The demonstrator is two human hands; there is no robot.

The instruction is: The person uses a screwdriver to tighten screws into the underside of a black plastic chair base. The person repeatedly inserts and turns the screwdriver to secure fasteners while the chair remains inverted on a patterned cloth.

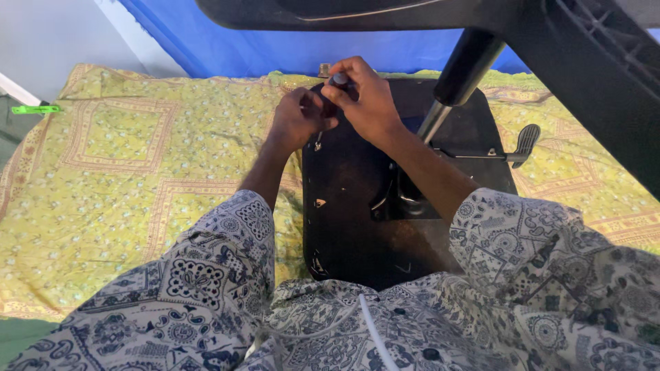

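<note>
We have an upturned office chair seat base point(357, 227) lying on a bed with a yellow patterned bedsheet point(124, 172), black underside up, gas column point(457, 75) sticking up toward us and the star base point(591, 75) hanging over the top right. Soft bedding under it, so the pan can rock or slide when we push down; that is our main risk, judged from the setup.

Lever point(512, 148) juts out right, well apart from both hands, but a sleeve could snag it.

Right hand point(368, 103) is closed around a small dark-handled tool point(339, 80) at the far edge of the pan. Left hand point(299, 120) is pinched shut just beside it, touching the right; we cannot tell what it pinches. If the tool slips, the left fingers are right in its path.

A small light chip point(320, 203) on the pan could roll off into the sheet.
</note>
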